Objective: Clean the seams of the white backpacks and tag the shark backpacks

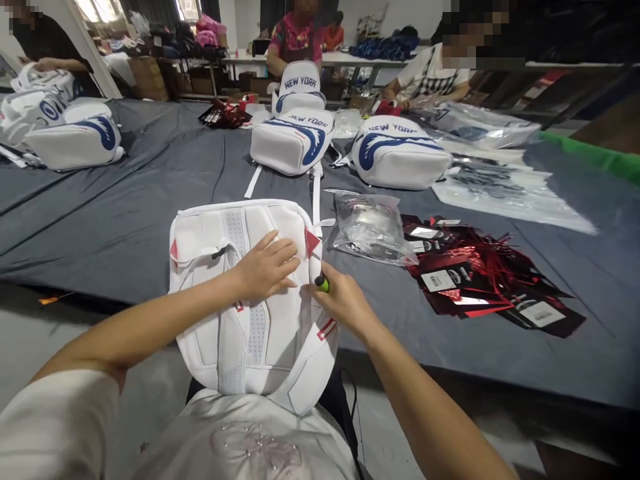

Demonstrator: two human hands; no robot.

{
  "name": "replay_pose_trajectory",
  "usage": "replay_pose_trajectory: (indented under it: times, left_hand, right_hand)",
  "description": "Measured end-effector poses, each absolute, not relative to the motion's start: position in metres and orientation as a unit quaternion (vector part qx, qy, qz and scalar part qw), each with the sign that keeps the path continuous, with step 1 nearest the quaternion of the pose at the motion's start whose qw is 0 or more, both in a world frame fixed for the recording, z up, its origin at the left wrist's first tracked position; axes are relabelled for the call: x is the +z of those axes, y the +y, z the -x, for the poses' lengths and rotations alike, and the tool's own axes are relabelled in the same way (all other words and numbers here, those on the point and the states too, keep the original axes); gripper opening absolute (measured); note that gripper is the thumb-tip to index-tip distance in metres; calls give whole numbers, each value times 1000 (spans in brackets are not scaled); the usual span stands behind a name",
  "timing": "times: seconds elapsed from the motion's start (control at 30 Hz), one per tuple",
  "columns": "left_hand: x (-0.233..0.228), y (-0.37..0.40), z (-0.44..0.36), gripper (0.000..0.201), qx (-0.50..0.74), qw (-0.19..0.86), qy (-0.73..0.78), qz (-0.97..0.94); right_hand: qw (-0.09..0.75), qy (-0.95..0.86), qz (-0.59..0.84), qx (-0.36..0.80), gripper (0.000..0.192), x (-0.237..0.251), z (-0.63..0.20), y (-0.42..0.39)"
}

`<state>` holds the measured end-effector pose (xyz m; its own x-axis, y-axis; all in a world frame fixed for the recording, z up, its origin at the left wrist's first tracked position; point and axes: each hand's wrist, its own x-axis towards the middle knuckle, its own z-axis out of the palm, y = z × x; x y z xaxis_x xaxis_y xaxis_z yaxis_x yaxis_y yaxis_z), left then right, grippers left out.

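Hands meet on a white padded backpack (250,293) that lies back-panel up at the near edge of the grey cloth-covered table (125,220), its lower end hanging over toward the person's lap. Left hand (267,267) rests flat on the panel, fingers together and pointing right. Right hand (343,303) is closed around a small tool with a green-and-black tip (321,284), held against the backpack's right edge just below a red triangular tab (311,241). Just right lie a clear plastic bag (370,227) and glossy red-and-black hang tags (480,277).
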<state>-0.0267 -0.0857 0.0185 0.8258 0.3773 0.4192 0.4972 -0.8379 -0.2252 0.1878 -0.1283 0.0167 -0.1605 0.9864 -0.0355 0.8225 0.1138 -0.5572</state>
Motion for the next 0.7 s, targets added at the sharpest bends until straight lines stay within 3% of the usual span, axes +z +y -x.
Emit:
replay_pose_trajectory:
  times: [0.13, 0.3, 0.5, 0.7]
  left_hand:
    - [31, -52, 1, 39, -95, 127, -198, 967]
    - [30, -42, 12, 32, -74, 75, -181, 978]
    - [22, -29, 30, 22, -85, 140, -201, 966]
    - [-10, -33, 39, 16, -199, 168, -182, 948]
  right_hand:
    - [148, -728, 628, 233, 29, 14, -193, -125]
    - [98, -720, 666, 168, 32, 0, -194, -120]
    - [214, -791, 566, -88, 25, -18, -191, -119]
    - [90, -892, 438, -71, 27, -3, -188, -92]
